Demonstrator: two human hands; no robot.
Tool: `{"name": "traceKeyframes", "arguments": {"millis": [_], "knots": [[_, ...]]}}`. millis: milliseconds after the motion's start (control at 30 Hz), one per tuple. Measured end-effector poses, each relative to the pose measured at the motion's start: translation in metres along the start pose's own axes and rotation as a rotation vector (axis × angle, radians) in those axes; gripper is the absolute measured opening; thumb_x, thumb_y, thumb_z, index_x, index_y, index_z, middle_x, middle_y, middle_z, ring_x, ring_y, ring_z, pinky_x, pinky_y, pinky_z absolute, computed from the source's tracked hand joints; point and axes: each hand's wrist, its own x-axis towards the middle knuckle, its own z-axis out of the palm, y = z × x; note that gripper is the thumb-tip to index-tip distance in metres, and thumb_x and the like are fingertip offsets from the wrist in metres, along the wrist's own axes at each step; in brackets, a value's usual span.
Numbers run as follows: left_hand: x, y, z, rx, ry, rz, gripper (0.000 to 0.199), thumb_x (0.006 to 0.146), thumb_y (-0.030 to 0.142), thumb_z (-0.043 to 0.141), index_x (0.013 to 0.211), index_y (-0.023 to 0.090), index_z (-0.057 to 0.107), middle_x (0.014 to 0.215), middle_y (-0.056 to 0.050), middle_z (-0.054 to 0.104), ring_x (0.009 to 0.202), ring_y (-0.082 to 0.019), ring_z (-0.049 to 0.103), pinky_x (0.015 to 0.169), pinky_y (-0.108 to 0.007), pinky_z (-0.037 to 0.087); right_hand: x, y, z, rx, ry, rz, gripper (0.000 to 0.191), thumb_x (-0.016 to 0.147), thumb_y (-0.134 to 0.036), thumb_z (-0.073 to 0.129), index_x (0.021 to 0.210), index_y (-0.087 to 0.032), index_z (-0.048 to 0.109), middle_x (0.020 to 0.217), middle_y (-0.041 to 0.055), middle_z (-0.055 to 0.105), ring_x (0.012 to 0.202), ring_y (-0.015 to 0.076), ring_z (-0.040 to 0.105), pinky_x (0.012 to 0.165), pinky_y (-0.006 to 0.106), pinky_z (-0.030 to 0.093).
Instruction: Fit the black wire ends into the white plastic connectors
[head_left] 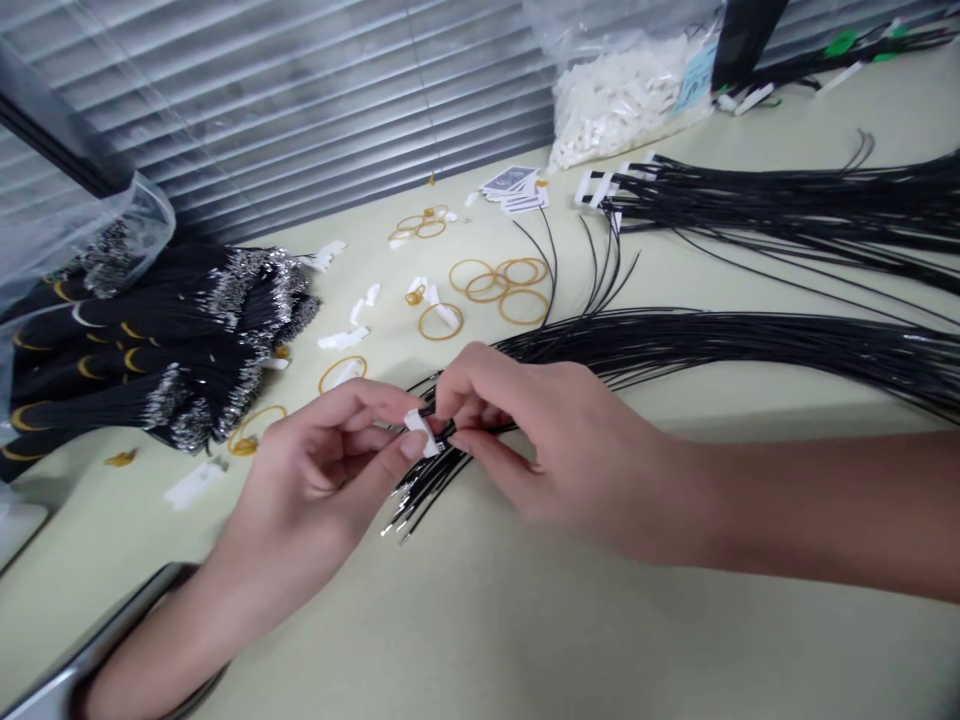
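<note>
My left hand (322, 470) pinches a small white plastic connector housing (422, 433) between thumb and fingertips. Close against it, my right hand (540, 440) has its thumb and forefinger closed on a thin black wire (448, 430), whose end meets the housing; how far it sits inside I cannot tell. Below both hands lie loose wire ends with shiny metal terminals (401, 520). They belong to a long bundle of black wires (712, 340) that runs under my right hand and off to the right.
Several tan rubber bands (487, 285) and loose white housings (345, 338) lie across the table. At left are banded wire bundles (135, 350) with metal tips. A clear bag of white housings (630, 95) stands by the blinds (315, 90). Another wire bundle (787, 200) carries white housings. A dark-edged object (135, 620) is under my left forearm.
</note>
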Motion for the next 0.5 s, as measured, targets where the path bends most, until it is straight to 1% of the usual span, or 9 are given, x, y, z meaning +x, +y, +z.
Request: {"name": "traceKeyframes", "arguments": {"millis": [100, 200, 267, 367, 500], "knots": [[-0.0005, -0.0003, 0.0013, -0.002, -0.024, 0.002, 0.005, 0.082, 0.020, 0.060, 0.087, 0.021, 0.059, 0.071, 0.001, 0.064, 0.062, -0.009, 0.056, 0.047, -0.016, 0.040, -0.0017, 0.0002, 0.0012, -0.051, -0.023, -0.067, 0.014, 0.083, -0.007, 0.045, 0.092, -0.019, 0.042, 0.077, -0.0045, 0.053, 0.064, 0.0062, 0.046, 0.056, 0.018, 0.032], [0.0000, -0.0001, 0.0007, -0.007, -0.058, 0.010, 0.004, 0.084, 0.020, 0.058, 0.087, 0.021, 0.058, 0.071, 0.001, 0.063, 0.060, -0.010, 0.055, 0.046, -0.017, 0.039, -0.0016, 0.0015, 0.0027, -0.043, -0.036, -0.090, 0.014, 0.084, -0.007, 0.042, 0.092, -0.018, 0.044, 0.079, -0.0033, 0.052, 0.069, 0.0067, 0.048, 0.061, 0.018, 0.034], [0.0010, -0.0004, -0.0001, 0.003, -0.039, 0.022, 0.002, 0.084, 0.020, 0.057, 0.086, 0.020, 0.058, 0.071, 0.001, 0.061, 0.060, -0.009, 0.054, 0.047, -0.017, 0.040, -0.0009, 0.0023, 0.0033, -0.033, -0.034, -0.073, 0.015, 0.084, -0.005, 0.041, 0.091, -0.018, 0.044, 0.081, -0.0026, 0.052, 0.070, 0.0070, 0.047, 0.063, 0.019, 0.034], [0.0031, -0.0017, -0.0013, -0.005, -0.017, 0.014, 0.005, 0.085, 0.021, 0.057, 0.090, 0.018, 0.058, 0.073, 0.000, 0.060, 0.066, -0.010, 0.057, 0.054, -0.017, 0.043, 0.0002, 0.0024, 0.0033, -0.009, -0.026, -0.015, 0.012, 0.085, -0.007, 0.041, 0.091, -0.017, 0.045, 0.081, -0.0022, 0.053, 0.069, 0.0074, 0.046, 0.061, 0.019, 0.032], [0.0066, -0.0030, -0.0039, -0.090, -0.072, 0.011, 0.009, 0.085, 0.019, 0.058, 0.093, 0.017, 0.057, 0.080, -0.001, 0.063, 0.074, -0.010, 0.060, 0.064, -0.016, 0.047, 0.0025, 0.0009, 0.0009, 0.073, -0.033, 0.064, 0.013, 0.084, -0.007, 0.043, 0.090, -0.018, 0.046, 0.077, -0.0039, 0.055, 0.065, 0.0064, 0.046, 0.057, 0.019, 0.032]]}}
